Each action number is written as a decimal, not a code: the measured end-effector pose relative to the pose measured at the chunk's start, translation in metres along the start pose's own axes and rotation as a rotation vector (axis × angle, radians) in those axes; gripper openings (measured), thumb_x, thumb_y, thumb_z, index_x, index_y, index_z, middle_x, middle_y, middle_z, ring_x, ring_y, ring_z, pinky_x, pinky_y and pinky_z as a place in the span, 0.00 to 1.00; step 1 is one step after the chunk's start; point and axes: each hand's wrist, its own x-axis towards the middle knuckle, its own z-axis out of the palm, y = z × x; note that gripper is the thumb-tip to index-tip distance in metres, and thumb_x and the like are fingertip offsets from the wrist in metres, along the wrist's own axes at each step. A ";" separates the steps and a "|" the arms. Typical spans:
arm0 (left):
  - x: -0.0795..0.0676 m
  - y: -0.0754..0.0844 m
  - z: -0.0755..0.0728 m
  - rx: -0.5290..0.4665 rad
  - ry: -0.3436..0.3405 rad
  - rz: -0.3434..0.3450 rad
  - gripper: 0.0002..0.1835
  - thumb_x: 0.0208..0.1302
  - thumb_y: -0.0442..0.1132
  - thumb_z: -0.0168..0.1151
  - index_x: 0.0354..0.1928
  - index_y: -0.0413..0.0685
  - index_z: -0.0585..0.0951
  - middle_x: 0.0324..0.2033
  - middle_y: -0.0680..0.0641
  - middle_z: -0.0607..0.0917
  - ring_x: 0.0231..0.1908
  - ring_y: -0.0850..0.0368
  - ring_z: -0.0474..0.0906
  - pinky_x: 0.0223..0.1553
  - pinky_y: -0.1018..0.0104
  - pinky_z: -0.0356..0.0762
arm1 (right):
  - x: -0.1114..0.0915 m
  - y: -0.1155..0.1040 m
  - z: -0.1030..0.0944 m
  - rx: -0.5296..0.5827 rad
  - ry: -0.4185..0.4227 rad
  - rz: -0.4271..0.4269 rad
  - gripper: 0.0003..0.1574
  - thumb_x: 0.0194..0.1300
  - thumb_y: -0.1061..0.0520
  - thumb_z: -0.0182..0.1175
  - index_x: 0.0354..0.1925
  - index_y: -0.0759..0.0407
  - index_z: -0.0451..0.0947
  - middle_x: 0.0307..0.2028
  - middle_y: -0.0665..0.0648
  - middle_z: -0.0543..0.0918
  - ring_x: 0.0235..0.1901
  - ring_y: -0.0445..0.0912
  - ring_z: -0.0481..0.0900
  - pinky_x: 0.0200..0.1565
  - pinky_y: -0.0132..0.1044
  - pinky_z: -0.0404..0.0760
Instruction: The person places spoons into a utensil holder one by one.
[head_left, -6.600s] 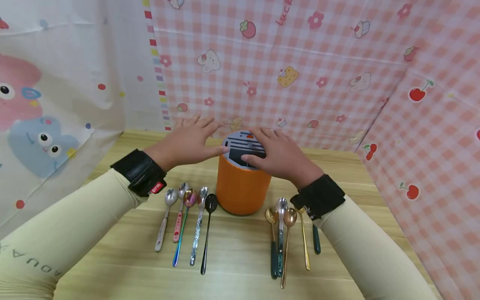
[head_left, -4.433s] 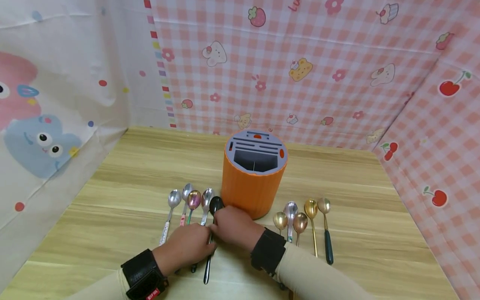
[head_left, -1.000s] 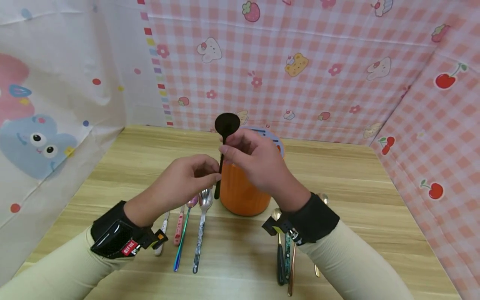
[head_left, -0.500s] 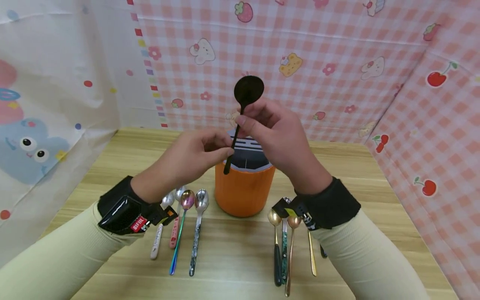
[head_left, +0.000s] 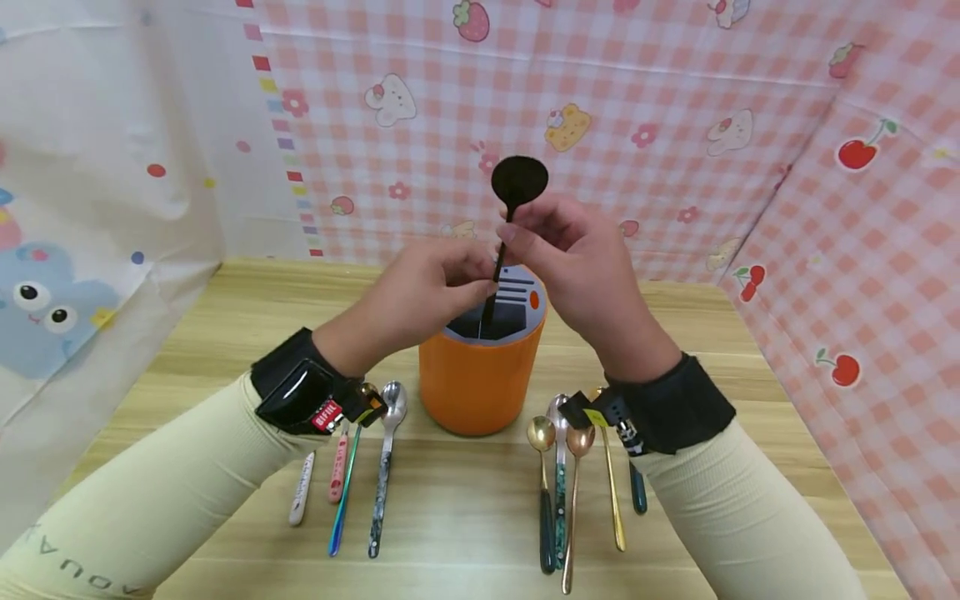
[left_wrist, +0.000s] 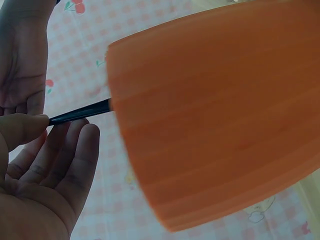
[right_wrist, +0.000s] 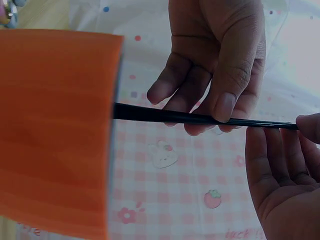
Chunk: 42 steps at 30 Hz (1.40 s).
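Observation:
A black spoon [head_left: 519, 180] stands nearly upright, bowl up, over the orange cutlery holder [head_left: 476, 383]. My right hand [head_left: 592, 283] pinches its handle just below the bowl. Lower on the same handle, my left hand [head_left: 427, 292] pinches it between thumb and fingers. In the head view the handle's end overlaps the large dark compartment [head_left: 507, 320] in the holder's grey slotted top. Both wrist views show the spoon handle [right_wrist: 150, 114] running to the holder's rim, its tip hidden behind the orange wall [left_wrist: 215, 115].
Left of the holder lie several spoons, among them a silver one with a patterned handle [head_left: 380, 492] and a rainbow one [head_left: 345, 500]. To the right lie more, including a copper spoon [head_left: 573, 508] and a gold one [head_left: 613, 492]. Patterned cloth [head_left: 465, 125] hangs behind the wooden table [head_left: 450, 533].
Both hands picked the black spoon up from the table left of the holder and raised it. Over the last second it moved up and right, its handle end now over the holder's top.

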 end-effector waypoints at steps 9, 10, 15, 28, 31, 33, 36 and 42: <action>-0.005 -0.016 0.008 0.031 -0.057 -0.068 0.03 0.64 0.35 0.64 0.38 0.44 0.80 0.37 0.46 0.85 0.39 0.57 0.82 0.43 0.59 0.80 | -0.008 0.023 0.005 -0.068 -0.030 0.094 0.12 0.66 0.54 0.64 0.42 0.62 0.78 0.34 0.58 0.82 0.37 0.51 0.81 0.41 0.44 0.79; -0.006 -0.017 0.009 0.036 -0.061 -0.074 0.03 0.64 0.35 0.64 0.38 0.44 0.81 0.37 0.47 0.85 0.39 0.57 0.81 0.43 0.59 0.80 | -0.009 0.026 0.005 -0.074 -0.035 0.102 0.12 0.66 0.54 0.64 0.42 0.62 0.78 0.34 0.58 0.82 0.37 0.51 0.81 0.41 0.46 0.79; -0.010 -0.020 0.009 0.051 -0.060 -0.103 0.02 0.65 0.36 0.65 0.38 0.47 0.81 0.35 0.49 0.86 0.38 0.58 0.81 0.39 0.60 0.81 | -0.015 0.042 0.007 -0.071 -0.068 0.151 0.11 0.67 0.56 0.63 0.43 0.63 0.78 0.34 0.60 0.82 0.35 0.51 0.81 0.43 0.49 0.82; -0.015 -0.021 0.008 0.002 -0.050 -0.146 0.02 0.66 0.36 0.64 0.38 0.48 0.80 0.35 0.48 0.85 0.36 0.56 0.80 0.37 0.60 0.81 | -0.014 0.060 -0.001 -0.141 -0.051 0.137 0.19 0.67 0.57 0.63 0.55 0.59 0.76 0.43 0.60 0.82 0.44 0.48 0.79 0.48 0.43 0.79; -0.017 -0.019 0.006 0.007 -0.039 -0.136 0.02 0.66 0.37 0.64 0.38 0.48 0.80 0.34 0.49 0.84 0.36 0.56 0.80 0.38 0.61 0.80 | -0.011 0.056 -0.005 -0.158 0.001 0.115 0.23 0.66 0.57 0.64 0.58 0.59 0.74 0.47 0.60 0.81 0.45 0.48 0.79 0.50 0.44 0.79; -0.019 -0.016 0.004 0.009 -0.036 -0.128 0.02 0.66 0.37 0.64 0.38 0.49 0.80 0.34 0.49 0.84 0.35 0.56 0.79 0.38 0.61 0.80 | -0.009 0.052 -0.008 -0.160 0.041 0.106 0.24 0.66 0.56 0.64 0.59 0.59 0.73 0.50 0.59 0.80 0.48 0.48 0.79 0.52 0.44 0.79; -0.022 -0.011 0.001 0.007 -0.039 -0.119 0.02 0.66 0.37 0.64 0.39 0.49 0.80 0.35 0.48 0.84 0.35 0.55 0.79 0.39 0.60 0.79 | -0.006 0.043 -0.013 -0.162 0.108 0.069 0.23 0.66 0.58 0.63 0.58 0.60 0.72 0.54 0.58 0.78 0.52 0.49 0.77 0.56 0.44 0.76; -0.028 -0.004 -0.007 0.032 -0.034 -0.115 0.03 0.67 0.38 0.64 0.39 0.50 0.80 0.36 0.49 0.84 0.36 0.55 0.78 0.39 0.59 0.79 | -0.004 0.024 -0.014 -0.197 0.202 -0.029 0.17 0.66 0.58 0.62 0.52 0.61 0.76 0.50 0.57 0.80 0.53 0.45 0.75 0.60 0.39 0.71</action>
